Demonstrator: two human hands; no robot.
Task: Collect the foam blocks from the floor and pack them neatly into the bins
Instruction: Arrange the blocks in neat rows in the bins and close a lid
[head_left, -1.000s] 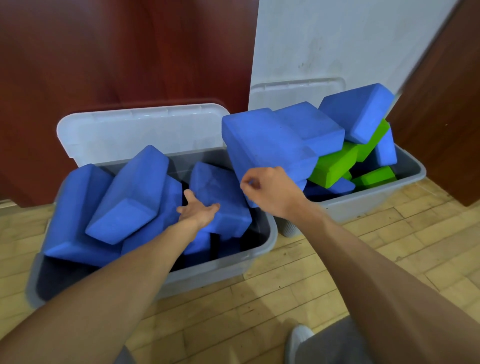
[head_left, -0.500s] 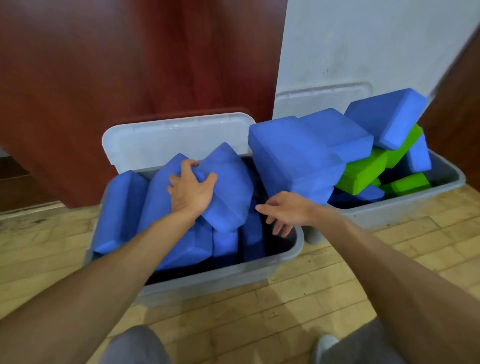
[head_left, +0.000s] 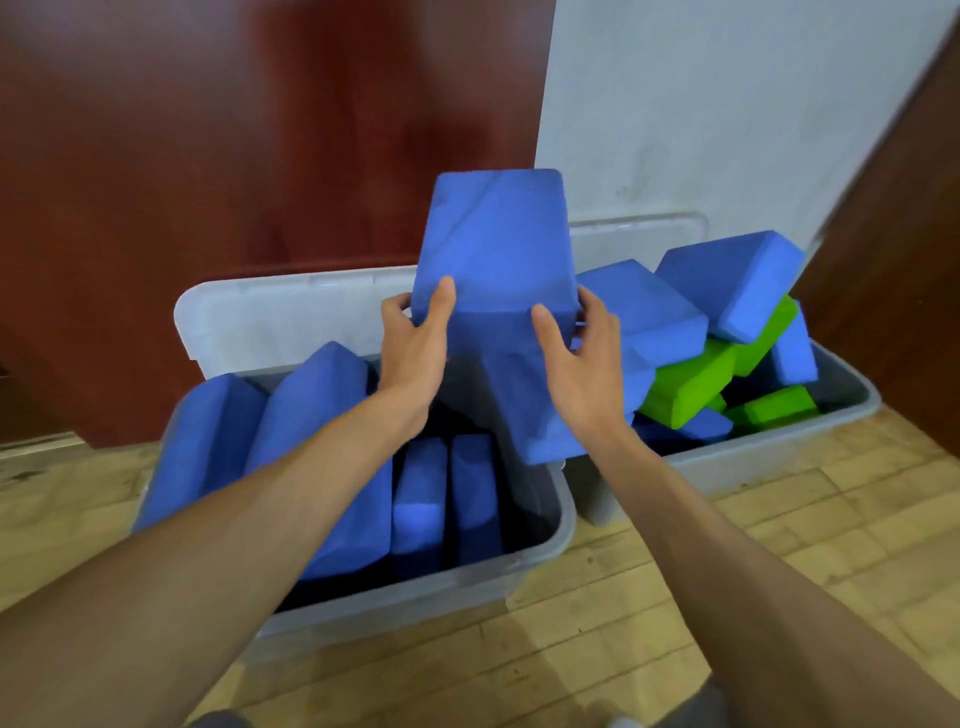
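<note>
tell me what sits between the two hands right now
In the head view, a blue foam block, gripped at its lower end by the left hand and the right hand.

Blue foam block (head_left: 493, 244) aloft, upright, above the left grey bin (head_left: 415, 597)

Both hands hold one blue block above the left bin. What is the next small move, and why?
Probably lower the held blue block, gripped by the left hand and right hand, on edge into the left bin, next to the upright blocks; a dark gap shows there, though a tilted block may be in the way.
</note>
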